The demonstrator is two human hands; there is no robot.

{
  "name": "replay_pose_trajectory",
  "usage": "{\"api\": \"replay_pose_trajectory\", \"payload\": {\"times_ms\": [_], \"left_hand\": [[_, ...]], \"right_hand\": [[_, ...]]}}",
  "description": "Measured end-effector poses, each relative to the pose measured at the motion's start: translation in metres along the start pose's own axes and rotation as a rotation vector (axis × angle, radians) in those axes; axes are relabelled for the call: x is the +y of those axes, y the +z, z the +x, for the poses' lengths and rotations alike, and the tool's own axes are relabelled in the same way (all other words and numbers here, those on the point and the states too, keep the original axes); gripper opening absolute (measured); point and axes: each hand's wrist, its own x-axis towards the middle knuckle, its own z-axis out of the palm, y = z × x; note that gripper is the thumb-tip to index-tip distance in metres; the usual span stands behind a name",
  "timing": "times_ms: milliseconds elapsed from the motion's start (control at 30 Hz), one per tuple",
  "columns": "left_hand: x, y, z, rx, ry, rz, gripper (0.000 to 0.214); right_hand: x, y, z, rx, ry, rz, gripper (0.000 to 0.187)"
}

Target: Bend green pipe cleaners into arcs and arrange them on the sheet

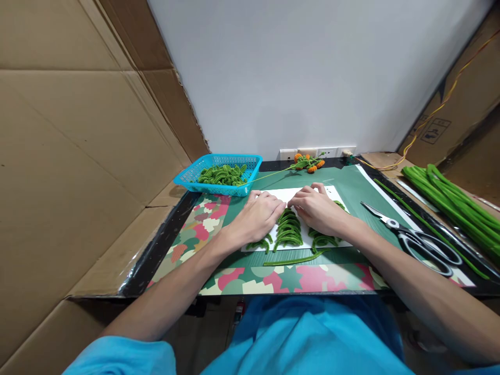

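Note:
Bent green pipe cleaner pieces (288, 232) lie in stacked curved rows on a white sheet (255, 246). My left hand (260, 214) rests over the left part of the sheet, its fingers curled inward. From the right, my right hand (315, 207) meets it, fingers bent, with the fingertips of both hands close together at the top of the middle row. Whatever lies between the fingertips is hidden. Both hands partly cover the side rows. One loose green pipe cleaner (295, 259) lies in front of the sheet.
A blue basket (187, 179) of curled green pieces stands at the back left. Orange and green pipe cleaner flowers (310, 163) lie near the power sockets (328, 152). Scissors (410, 234) and a bundle of long green pipe cleaners (453, 208) are right. Cardboard (78, 156) walls the left.

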Motion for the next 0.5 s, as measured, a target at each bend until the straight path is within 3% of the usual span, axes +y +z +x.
{"api": "replay_pose_trajectory", "payload": {"times_ms": [500], "left_hand": [[-0.0001, -0.0003, -0.0005, 0.000, -0.004, -0.093, 0.050]], "right_hand": [[0.0006, 0.0019, -0.0005, -0.006, -0.016, 0.016, 0.028]]}}
